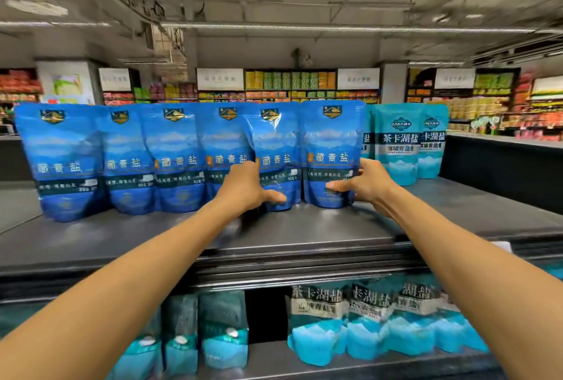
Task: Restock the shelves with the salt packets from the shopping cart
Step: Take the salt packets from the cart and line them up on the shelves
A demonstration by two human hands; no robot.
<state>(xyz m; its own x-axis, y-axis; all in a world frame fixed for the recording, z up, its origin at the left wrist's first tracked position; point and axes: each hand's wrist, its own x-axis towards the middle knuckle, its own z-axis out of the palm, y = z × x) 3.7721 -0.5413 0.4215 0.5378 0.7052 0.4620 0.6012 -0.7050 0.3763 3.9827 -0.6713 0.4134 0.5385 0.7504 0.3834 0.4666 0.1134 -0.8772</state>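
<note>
on the dark, smooth top shelf (304,236) a row of glossy, flat-faced blue salt pouches (176,157) stands upright side by side, with paler teal pouches (396,145) just beside them on the right. on the lower shelf (274,361) stand more teal pouches (365,325), soft and crinkled. the left hand (246,188) holds the lower edge of the fifth blue pouch (278,154), thumb across its front, while the right hand (362,181) grasps the sixth blue pouch (330,151) at its lower right corner.
</note>
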